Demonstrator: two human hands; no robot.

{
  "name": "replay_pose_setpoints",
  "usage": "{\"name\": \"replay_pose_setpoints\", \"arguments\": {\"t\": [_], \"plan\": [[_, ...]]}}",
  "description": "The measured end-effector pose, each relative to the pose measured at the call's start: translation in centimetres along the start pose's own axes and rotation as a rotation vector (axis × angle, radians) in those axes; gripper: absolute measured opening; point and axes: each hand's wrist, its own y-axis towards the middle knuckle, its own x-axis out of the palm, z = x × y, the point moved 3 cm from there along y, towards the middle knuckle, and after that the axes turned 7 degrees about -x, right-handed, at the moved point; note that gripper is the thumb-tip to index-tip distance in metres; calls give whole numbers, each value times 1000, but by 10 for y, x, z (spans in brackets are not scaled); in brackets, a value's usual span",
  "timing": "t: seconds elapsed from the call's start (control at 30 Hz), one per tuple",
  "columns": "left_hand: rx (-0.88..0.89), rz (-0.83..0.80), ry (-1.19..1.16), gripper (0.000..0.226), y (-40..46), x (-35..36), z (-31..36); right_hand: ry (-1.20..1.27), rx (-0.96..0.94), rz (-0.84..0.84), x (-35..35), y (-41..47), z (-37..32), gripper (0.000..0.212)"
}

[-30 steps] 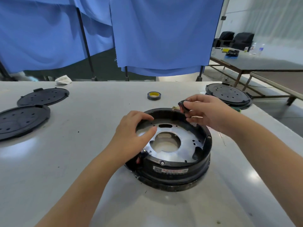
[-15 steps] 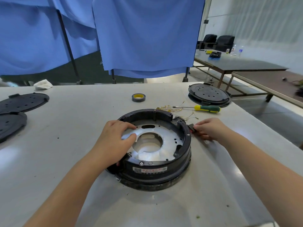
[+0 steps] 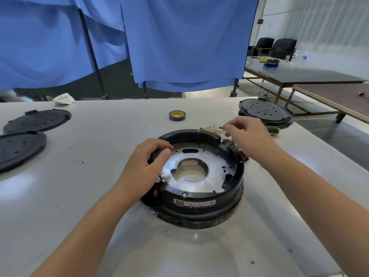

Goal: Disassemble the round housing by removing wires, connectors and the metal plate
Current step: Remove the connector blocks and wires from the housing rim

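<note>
Gripping one round housing (image 3: 201, 198), left hand (image 3: 148, 166) clamps its rim; right hand (image 3: 247, 134) loose, empty.

White label (image 3: 194, 203) on the round housing (image 3: 199, 208) front wall, red print, perhaps codes, unreadable

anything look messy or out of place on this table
Mostly tidy. A loose tangle of gold-tipped wires lies behind the round housing, and small dark specks dot the white table. No visible damage.
</note>
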Motion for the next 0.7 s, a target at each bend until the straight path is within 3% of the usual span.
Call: {"name": "replay_pose_setpoints", "arguments": {"t": [0.13, 0.23, 0.33, 0.43, 0.57, 0.7], "plan": [[-8, -182, 2, 18, -6, -10, -5, 73, 54, -479, 50, -19, -49, 26], [-16, -241, -31, 22, -13, -18, -16, 27, 121, -728, 82, -38, -59, 32], [-32, -214, -95, 38, -20, -19, -27, -94, 199, -774, 97, -47, -55, 44], [-132, -221, -279, 37, -20, -17, -34, -137, 235, -731, 105, -47, -52, 50], [-171, -181, -306, 37, -15, -15, -39, -76, 312, -718, 113, -43, -50, 46], [-202, -199, -344, 31, -17, -10, -43, 4, 359, -831, 117, -38, -50, 38]]}}
